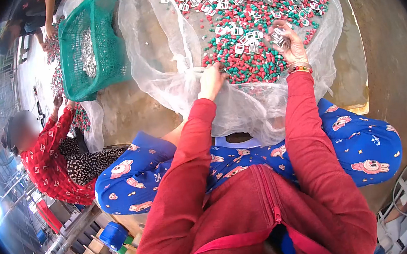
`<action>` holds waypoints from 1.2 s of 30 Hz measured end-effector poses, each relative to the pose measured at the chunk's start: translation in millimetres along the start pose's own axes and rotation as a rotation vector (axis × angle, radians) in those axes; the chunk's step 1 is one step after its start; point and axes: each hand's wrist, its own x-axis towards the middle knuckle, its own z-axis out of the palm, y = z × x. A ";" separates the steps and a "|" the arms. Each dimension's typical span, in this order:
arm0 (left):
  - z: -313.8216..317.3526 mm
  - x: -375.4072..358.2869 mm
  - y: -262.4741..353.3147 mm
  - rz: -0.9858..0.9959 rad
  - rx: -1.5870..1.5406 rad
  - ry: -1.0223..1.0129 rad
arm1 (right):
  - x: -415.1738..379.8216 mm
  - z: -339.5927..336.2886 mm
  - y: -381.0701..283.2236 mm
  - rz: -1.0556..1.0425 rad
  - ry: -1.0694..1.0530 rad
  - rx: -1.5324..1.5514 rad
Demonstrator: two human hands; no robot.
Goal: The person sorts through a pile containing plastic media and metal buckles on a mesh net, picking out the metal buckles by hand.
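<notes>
My right hand point(292, 44) is raised over the pile with its fingers curled round several small silvery metal buckles point(281, 39). My left hand point(211, 81) is at the near left edge of the pile, over gathered white netting point(186, 81). Its fingers are bent closed, and what they grip, if anything, is hidden. Under both hands lies a heap of small red and green cone-like pieces point(251, 65), spread on the netting. Loose metal buckles point(240, 49) lie on the heap between my hands, and many more are scattered over its far side.
A green plastic basket point(70, 66) with silvery pieces inside stands to the left. Beyond it a co-worker in a red patterned top point(50, 153) reaches into another heap point(83, 121). Another person's arm point(49, 16) shows at upper left. A blue container point(113, 235) is behind on the left.
</notes>
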 end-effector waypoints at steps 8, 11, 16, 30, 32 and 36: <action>-38.6 24.5 19.5 -0.414 -0.686 -0.214 | 21.2 -22.5 62.1 0.142 0.435 -1.396; -62.3 29.5 17.9 -0.371 -1.627 -0.277 | 15.2 -9.6 87.1 -0.074 0.455 -1.759; -75.4 48.4 49.0 -0.251 -1.757 -0.343 | 24.7 -22.6 87.2 0.043 0.497 -1.279; 0.8 87.8 41.2 -0.040 -0.319 -0.098 | -4.2 -14.4 21.6 0.047 0.108 0.209; -17.9 73.5 38.1 -0.354 -0.929 -0.118 | 2.3 9.9 28.8 -0.015 0.337 0.055; -3.6 46.8 31.9 -0.506 -2.105 -0.134 | 12.8 76.0 25.3 0.074 0.124 -0.437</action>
